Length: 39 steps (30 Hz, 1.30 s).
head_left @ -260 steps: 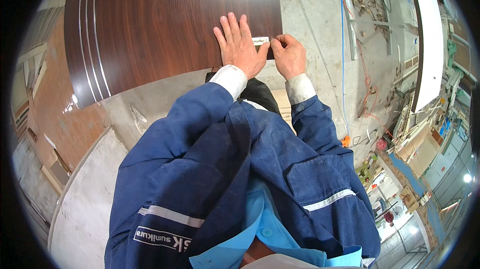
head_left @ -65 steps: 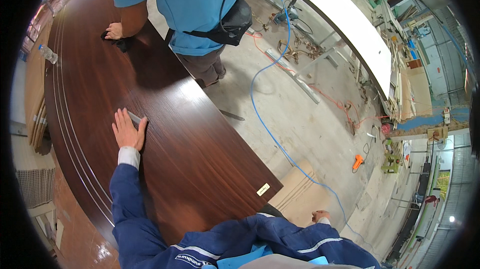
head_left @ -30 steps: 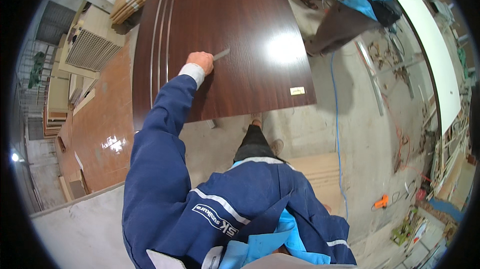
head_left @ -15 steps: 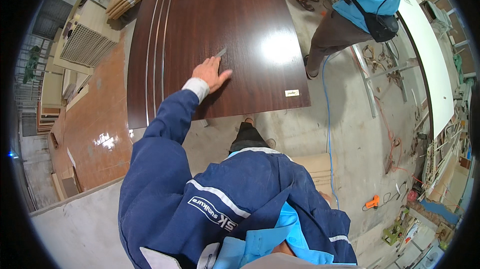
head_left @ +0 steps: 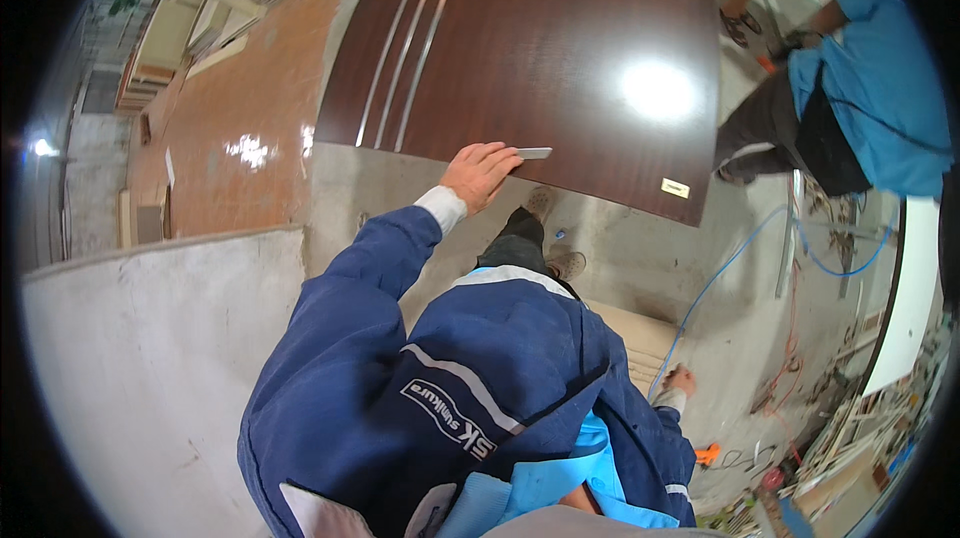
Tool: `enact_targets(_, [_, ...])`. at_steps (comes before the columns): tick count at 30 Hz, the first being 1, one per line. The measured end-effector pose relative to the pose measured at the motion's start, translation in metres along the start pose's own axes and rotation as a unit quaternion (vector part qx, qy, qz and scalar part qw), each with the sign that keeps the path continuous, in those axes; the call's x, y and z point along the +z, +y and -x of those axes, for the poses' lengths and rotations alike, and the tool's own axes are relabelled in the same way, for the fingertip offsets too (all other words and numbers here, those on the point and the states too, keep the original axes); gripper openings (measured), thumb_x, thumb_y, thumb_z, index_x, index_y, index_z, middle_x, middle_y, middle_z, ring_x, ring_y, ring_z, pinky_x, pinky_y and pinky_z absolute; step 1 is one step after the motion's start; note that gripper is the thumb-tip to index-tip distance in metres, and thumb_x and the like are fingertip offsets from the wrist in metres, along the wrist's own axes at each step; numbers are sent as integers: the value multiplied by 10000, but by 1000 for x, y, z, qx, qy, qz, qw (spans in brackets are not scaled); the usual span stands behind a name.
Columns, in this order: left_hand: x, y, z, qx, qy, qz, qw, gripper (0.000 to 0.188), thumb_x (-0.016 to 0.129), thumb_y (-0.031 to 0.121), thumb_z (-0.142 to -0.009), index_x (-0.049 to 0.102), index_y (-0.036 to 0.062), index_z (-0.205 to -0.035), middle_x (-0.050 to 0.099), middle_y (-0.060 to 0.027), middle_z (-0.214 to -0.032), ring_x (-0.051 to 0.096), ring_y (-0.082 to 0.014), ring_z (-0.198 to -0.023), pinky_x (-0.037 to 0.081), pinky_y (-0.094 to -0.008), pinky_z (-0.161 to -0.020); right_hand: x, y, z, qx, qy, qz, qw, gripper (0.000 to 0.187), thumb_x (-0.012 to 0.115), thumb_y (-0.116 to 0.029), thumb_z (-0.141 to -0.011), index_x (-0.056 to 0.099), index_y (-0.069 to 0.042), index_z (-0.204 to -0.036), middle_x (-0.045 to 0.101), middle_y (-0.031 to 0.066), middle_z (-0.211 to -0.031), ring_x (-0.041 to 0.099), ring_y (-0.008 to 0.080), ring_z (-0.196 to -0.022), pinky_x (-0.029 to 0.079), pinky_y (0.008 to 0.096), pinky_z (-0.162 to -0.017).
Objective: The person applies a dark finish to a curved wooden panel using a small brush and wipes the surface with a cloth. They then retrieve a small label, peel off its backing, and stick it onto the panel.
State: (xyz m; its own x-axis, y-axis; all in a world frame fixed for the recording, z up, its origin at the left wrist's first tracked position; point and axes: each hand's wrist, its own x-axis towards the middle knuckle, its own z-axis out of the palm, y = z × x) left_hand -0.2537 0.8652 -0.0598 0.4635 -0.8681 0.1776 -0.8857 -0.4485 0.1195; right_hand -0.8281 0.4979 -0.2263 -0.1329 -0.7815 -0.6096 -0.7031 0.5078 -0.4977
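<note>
A dark brown wood-grain door panel (head_left: 560,68) lies flat in front of me, with three thin silver strips (head_left: 420,38) running along its left part. My left hand (head_left: 480,178) is at the panel's near edge. Its fingers are closed round a short, flat, grey blade-like strip (head_left: 535,153), whose free end points right over the panel. A small pale label (head_left: 675,188) sits near the panel's right corner. My right hand (head_left: 680,383) hangs low beside my right hip, away from the panel. How its fingers are set is too small to make out.
At the far right a person in a blue shirt (head_left: 870,78) stands beside the panel, another person's legs behind. A blue hose (head_left: 715,283) runs over the concrete floor. A low pale wall (head_left: 160,328) stands at left. An orange tool (head_left: 708,455) lies at lower right.
My left hand has drawn back from the panel's surface to its near edge, still holding the grey strip. My right hand has come into view. The panel now appears farther right.
</note>
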Motion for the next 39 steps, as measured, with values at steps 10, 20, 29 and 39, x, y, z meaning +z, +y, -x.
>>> enact_targets(10, [1, -5, 33, -71, 101, 178, 976, 272, 730, 153, -870, 682, 147, -1138, 735, -27, -991, 696, -249, -945, 526, -417, -851, 147, -311, 179, -432, -32, -86, 897, 382, 631, -348, -1040, 669, -15, -858, 555, -31, -740, 476, 71, -701, 406, 250, -629])
enact_targets(20, [-75, -154, 243, -328, 155, 422, 831, 183, 698, 147, -928, 648, 87, -1093, 728, -73, -927, 725, -207, -797, 577, -352, -716, 461, -378, 476, -640, -213, 13, 738, 588, 733, -219, -958, 523, -12, -1466, 612, 204, -1406, 630, 282, -1244, 482, 390, -1073])
enact_targets(29, [-108, -461, 410, -610, 320, 480, 543, 247, 660, 45, -949, 609, 33, -1190, 663, -13, -971, 612, -87, -812, 516, -251, -718, 606, -371, 546, -596, -18, 416, 687, 1266, 561, -849, -818, 177, 68, -1601, 97, 329, -1668, 7, 451, -1572, 3, 538, -1269])
enact_targets(39, [-96, -632, 306, -579, 190, 697, 378, 188, 632, 158, -974, 636, 100, -1154, 685, 13, -935, 646, -110, -785, 524, -279, -682, 603, -384, 572, -560, -12, 466, 685, 1143, 603, -697, -875, 172, 74, -1599, 90, 307, -1679, 18, 434, -1577, 4, 535, -1274])
